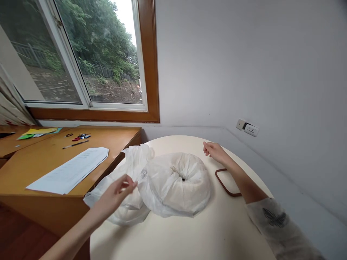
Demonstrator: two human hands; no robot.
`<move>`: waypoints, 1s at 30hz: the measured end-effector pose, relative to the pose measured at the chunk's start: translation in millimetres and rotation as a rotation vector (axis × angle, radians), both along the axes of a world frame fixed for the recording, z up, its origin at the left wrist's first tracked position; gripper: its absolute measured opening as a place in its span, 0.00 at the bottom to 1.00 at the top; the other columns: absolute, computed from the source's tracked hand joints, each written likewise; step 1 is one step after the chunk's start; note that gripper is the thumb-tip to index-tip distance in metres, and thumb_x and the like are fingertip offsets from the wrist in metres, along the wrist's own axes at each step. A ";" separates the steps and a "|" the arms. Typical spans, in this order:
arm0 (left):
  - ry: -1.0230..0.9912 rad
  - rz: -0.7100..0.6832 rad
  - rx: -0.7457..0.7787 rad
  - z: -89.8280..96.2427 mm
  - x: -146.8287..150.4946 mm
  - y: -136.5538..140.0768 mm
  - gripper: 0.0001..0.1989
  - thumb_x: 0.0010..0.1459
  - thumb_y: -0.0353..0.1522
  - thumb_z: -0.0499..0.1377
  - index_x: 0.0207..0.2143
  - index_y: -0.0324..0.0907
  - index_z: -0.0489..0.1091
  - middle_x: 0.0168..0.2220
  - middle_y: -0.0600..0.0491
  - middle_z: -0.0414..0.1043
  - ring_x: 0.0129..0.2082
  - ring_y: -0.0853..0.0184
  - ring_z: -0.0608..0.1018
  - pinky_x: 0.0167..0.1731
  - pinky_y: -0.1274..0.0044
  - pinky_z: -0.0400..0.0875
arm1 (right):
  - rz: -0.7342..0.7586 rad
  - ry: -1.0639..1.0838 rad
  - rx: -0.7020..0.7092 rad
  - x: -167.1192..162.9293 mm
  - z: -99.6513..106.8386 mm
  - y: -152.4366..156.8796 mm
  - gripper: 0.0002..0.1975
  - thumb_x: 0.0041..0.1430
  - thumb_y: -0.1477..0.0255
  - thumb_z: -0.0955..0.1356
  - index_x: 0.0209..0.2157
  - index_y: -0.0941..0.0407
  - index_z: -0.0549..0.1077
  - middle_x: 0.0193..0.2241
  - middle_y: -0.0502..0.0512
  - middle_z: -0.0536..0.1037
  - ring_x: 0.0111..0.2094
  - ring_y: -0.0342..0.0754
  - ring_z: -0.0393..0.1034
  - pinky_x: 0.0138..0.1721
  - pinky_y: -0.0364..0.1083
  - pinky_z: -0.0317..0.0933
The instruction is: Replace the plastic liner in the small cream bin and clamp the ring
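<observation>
A round, ring-like bundle wrapped in thin white plastic (187,195) lies on the cream round table (200,238), its wrapping gathered in pleats around a small dark hole. To its left, a second bundle of the same white film (130,216) lies partly behind my left hand. My left hand (121,188) is closed in a pinch at the loose left edge of the first bundle's wrapping. Beyond the bundle's right side, my right hand (214,151) hovers with its fingers curled together; what they hold, if anything, I cannot make out.
A brown rounded frame (223,184) lies on the table, partly under my right forearm. On the wooden desk (116,135) at left are white paper sheets (72,169), a pen (76,144), scissors (81,137) and coloured papers (40,132). A wall socket (251,130) is at right.
</observation>
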State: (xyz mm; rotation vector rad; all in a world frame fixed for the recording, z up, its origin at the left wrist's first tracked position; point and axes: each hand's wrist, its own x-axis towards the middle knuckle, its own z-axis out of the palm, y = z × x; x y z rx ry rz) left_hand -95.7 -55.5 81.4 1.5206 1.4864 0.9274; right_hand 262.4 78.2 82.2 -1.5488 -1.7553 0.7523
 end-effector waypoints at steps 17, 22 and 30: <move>0.731 -0.396 0.281 23.0 90.0 113.9 0.23 0.45 0.43 0.58 0.43 0.43 0.66 0.34 0.49 0.72 0.30 0.62 0.74 0.24 0.78 0.62 | 0.440 0.084 -0.366 8.7 2.5 -42.9 0.20 0.45 0.54 0.67 0.21 0.58 0.67 0.21 0.48 0.66 0.26 0.43 0.59 0.31 0.43 0.54; 0.681 -0.300 0.383 26.5 90.5 118.8 0.09 0.52 0.37 0.51 0.26 0.41 0.66 0.24 0.52 0.69 0.24 0.66 0.70 0.21 0.78 0.56 | 0.213 0.178 -0.145 7.8 7.5 -34.4 0.19 0.46 0.56 0.66 0.17 0.57 0.61 0.18 0.46 0.61 0.23 0.40 0.55 0.28 0.41 0.51; 0.584 -0.091 0.362 8.9 72.9 145.8 0.11 0.56 0.38 0.48 0.30 0.40 0.64 0.23 0.53 0.69 0.22 0.68 0.70 0.22 0.79 0.58 | -0.049 0.259 0.025 -1.8 -24.8 -8.9 0.18 0.49 0.55 0.62 0.18 0.56 0.58 0.18 0.45 0.60 0.21 0.40 0.54 0.23 0.40 0.48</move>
